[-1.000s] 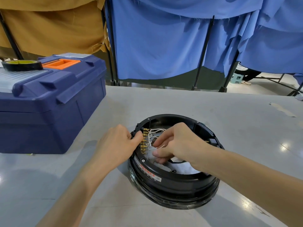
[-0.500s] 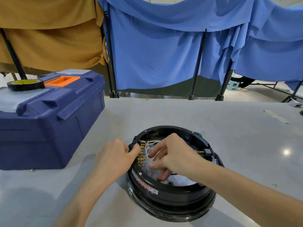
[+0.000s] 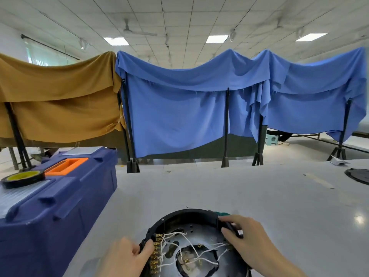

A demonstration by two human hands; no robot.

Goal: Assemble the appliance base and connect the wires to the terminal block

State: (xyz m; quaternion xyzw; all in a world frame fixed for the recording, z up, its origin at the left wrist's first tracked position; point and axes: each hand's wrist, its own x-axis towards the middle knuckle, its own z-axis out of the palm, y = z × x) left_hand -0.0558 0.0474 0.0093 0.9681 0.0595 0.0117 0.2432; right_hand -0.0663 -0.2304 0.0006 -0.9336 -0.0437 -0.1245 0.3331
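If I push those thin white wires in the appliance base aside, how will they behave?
Probably floppy: the white wires lie in loose curves across the appliance base. They would likely spring back a little, since their ends sit on the brass terminals. They look thin, so a hard tug might pull one off.

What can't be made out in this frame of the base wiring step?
Head view only.
Appliance base: near half cut off by the bottom edge.
Terminal block: lower end cut off; the left hand overlaps its outer side.
White wires: too fine to match to terminals.
Right hand: hides the rim part it grips.
Black disc: cut by the right edge.
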